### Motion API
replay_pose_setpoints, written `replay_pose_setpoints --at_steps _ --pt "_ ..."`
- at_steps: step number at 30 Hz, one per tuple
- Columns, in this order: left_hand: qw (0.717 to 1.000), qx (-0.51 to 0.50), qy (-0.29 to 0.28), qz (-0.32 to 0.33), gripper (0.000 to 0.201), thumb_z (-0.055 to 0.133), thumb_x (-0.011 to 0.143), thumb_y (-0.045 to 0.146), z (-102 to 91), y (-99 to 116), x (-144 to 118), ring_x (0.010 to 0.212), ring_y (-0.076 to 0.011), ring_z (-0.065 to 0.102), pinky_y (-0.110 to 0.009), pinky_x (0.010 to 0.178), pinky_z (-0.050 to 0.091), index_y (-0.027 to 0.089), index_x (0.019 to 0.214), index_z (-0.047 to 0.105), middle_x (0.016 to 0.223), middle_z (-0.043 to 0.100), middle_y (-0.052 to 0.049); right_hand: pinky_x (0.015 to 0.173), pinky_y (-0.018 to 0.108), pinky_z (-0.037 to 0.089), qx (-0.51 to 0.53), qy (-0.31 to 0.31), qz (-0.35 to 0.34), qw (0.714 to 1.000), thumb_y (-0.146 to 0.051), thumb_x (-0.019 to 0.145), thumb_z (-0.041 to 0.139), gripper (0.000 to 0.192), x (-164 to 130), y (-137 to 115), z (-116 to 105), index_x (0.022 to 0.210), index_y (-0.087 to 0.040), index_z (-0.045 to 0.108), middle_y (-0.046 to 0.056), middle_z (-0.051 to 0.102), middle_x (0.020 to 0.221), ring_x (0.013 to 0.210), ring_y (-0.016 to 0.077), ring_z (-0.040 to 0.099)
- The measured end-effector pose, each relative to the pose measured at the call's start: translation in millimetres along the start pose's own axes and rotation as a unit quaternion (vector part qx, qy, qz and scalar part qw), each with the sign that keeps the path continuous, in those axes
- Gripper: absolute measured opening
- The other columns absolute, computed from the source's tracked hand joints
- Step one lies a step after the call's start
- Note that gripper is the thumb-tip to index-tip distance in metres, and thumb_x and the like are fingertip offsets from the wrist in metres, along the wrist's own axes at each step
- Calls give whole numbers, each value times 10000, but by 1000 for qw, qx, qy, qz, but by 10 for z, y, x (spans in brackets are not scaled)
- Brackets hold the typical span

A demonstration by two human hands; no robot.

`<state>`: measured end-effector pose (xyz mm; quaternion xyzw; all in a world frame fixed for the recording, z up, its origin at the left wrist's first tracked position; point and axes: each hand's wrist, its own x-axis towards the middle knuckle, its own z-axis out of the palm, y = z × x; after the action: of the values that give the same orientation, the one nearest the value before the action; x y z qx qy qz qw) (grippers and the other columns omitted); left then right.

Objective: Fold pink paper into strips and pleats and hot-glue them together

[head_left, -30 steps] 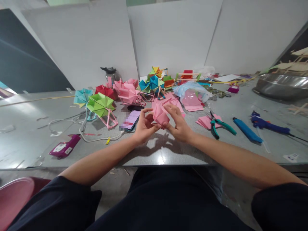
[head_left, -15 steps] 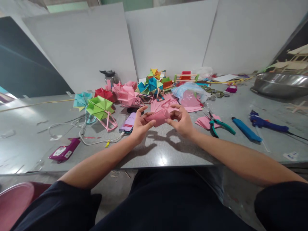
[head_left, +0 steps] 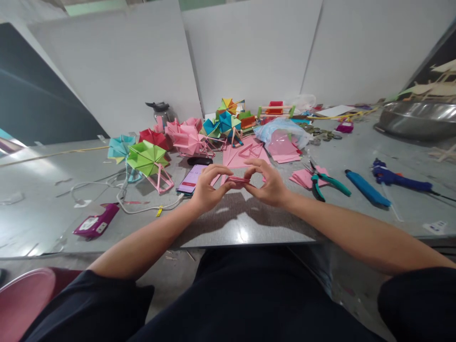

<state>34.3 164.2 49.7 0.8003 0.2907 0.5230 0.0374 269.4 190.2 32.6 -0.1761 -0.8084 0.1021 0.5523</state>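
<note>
Indoors, grey table (head_left: pixel 249 223), white wall panels (head_left: pixel 249 52), left hand (head_left: pixel 206 190) and right hand (head_left: pixel 270 186) pinching flattened pink paper (head_left: pixel 238 179)

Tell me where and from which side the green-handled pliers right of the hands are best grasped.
Probably by the two handles. The green-handled pliers lie flat on the table, dark jaws pointing away from the person, handles splayed toward the near right edge. Coming from above on the near side with the right hand would close around both handles; the pink paper stack beside the jaws crowds that end.

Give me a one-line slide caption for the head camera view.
Both hands, left hand and right hand, pinch a flattened pink paper piece above a cluttered grey table.
</note>
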Motion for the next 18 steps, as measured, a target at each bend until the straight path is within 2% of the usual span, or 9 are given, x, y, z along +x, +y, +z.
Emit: replay_pose_setpoints --at_steps 3,6,10,13,18 --pt "1000 22 -15 9 255 773 1008 486 -1 8 -3 948 -247 732 -435 902 534 231 1012 777 983 794 -76 926 435 558 -40 -2 -27 999 -159 931 750 546 -5 -1 -6 1423 -305 564 -20 771 893 854 217 765" --pt "999 30 -15 2 235 757 1020 460 5 18 -9 924 -239 718 -424 881 528 228 991 782 960 784 -72 919 421 552 -73 2 -28 997 -235 960 765 425 -11 0 -12 1356 -291 623 1 791 901 889 228 767" --pt "1000 5 6 -7 203 750 1025 413 31 35 -16 907 -229 712 -416 884 538 222 957 765 939 779 -66 897 415 538 -85 -19 -9 996 -415 1025 743 197 -7 19 -18 1151 -264 731 34 807 921 864 230 751" --pt "1000 -15 12 -24 216 734 1030 407 62 30 -30 903 -228 712 -417 894 548 219 923 749 919 778 -64 852 404 522 -81 -37 -12 996 -477 1070 680 249 -3 35 -21 988 -255 756 50 808 925 869 232 739" --pt "998 -18 4 -58 267 718 1031 449 91 16 -53 898 -235 714 -424 897 552 217 900 738 907 782 -69 846 400 514 -92 -56 0 994 -522 1092 630 336 -5 23 -31 943 -250 760 53 793 901 851 229 710"
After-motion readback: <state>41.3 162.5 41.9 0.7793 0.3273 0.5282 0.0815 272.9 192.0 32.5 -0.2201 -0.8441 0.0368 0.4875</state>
